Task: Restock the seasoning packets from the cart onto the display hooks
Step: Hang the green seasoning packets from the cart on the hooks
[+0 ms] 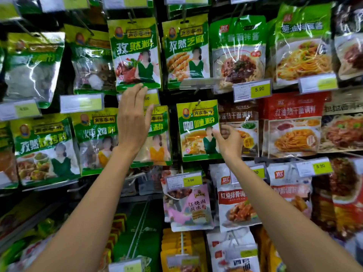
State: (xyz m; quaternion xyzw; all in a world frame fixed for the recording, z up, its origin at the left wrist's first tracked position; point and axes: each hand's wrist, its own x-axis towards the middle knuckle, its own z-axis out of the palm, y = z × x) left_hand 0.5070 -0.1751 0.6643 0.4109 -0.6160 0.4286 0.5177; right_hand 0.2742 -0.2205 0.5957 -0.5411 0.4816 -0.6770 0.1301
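The left hand (pixel 133 118), fingers straight, touches the cumin packet (pixel 135 54) at its 12 o'clock. The right hand (pixel 229 141) pinches the edge of the curry packet (pixel 196 130) at 9 o'clock, which already hangs on its hook (pixel 199 103). Most hooks look stocked; the cart is out of view.

The left hand (pixel 133 122) covers part of 1 green packet (pixel 160 138) (and a price tag (pixel 152 98)).

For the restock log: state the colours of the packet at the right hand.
The packet is green with a yellow top and white lower panel; head view.
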